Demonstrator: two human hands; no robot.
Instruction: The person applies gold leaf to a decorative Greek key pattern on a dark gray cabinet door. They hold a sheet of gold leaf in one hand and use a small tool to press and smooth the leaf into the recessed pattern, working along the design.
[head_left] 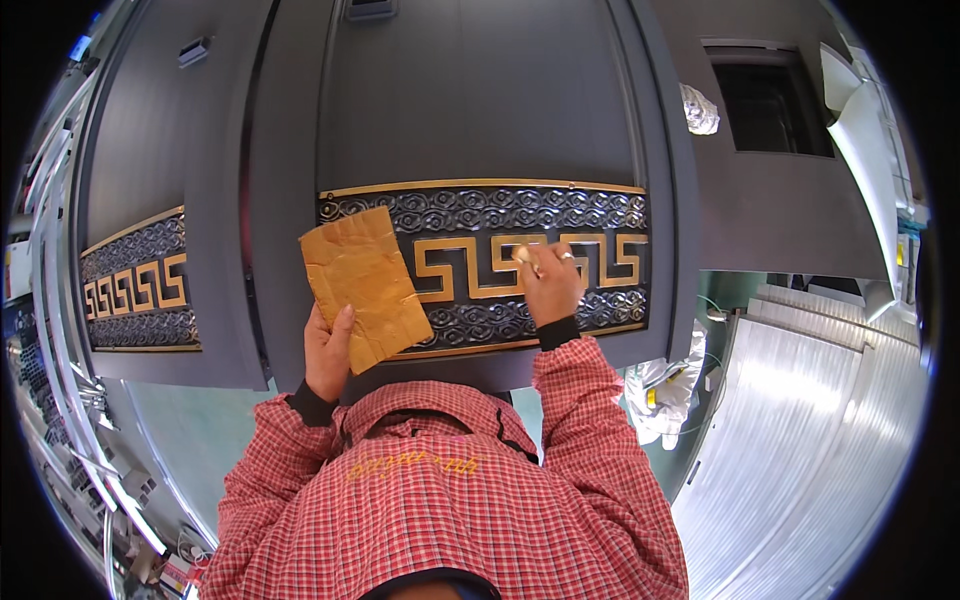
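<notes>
My left hand (328,350) grips a creased brown paper piece (365,288) by its lower left edge, thumb on the front. The paper covers the left part of a decorative band on a dark grey door panel (480,100). Along that band runs a gold key-pattern strip (447,270) between black embossed swirl strips (520,208). My right hand (553,285) is closed at the middle of the gold pattern, fingers pinching a small pale, round-ended thing (522,256). Most of that thing is hidden in the fingers, so its kind is unclear. Whether it touches the gold cannot be told.
Another dark door panel (215,130) with a matching band stands at the left. Metal rails (50,250) line the far left. On the right are a panel with a dark rectangular opening (768,100), white plastic wrapping (668,390) and stacked ribbed translucent sheets (790,420).
</notes>
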